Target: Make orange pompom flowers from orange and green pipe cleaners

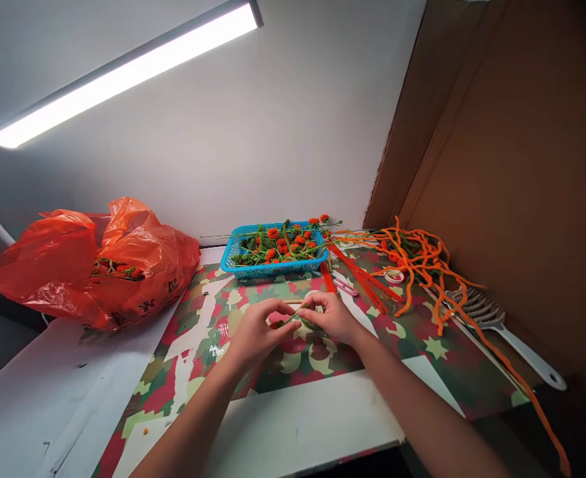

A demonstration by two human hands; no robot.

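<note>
Close together over the patterned table cover, both of my hands work on a thin green stem (291, 318). My left hand (258, 326) pinches it between thumb and forefinger. From the other side my right hand (333, 320) grips it with bent fingers, the tips almost meeting the left ones. Some darker green bits show beneath the left fingers, too small to make out. Just beyond the hands is a blue plastic basket (274, 271), filled with orange-red pompom-like flowers (283, 245) on green stems.
An orange-red plastic bag (161, 279) holding similar flowers sits left. On the right lie red strips (365, 282), a pink-handled item (345, 287), a tape roll (393, 275), tangled orange cords (417, 259) and a grey-handled brush (527, 352). Cardboard (502, 153) stands right; a lamp (133, 73) hangs above.
</note>
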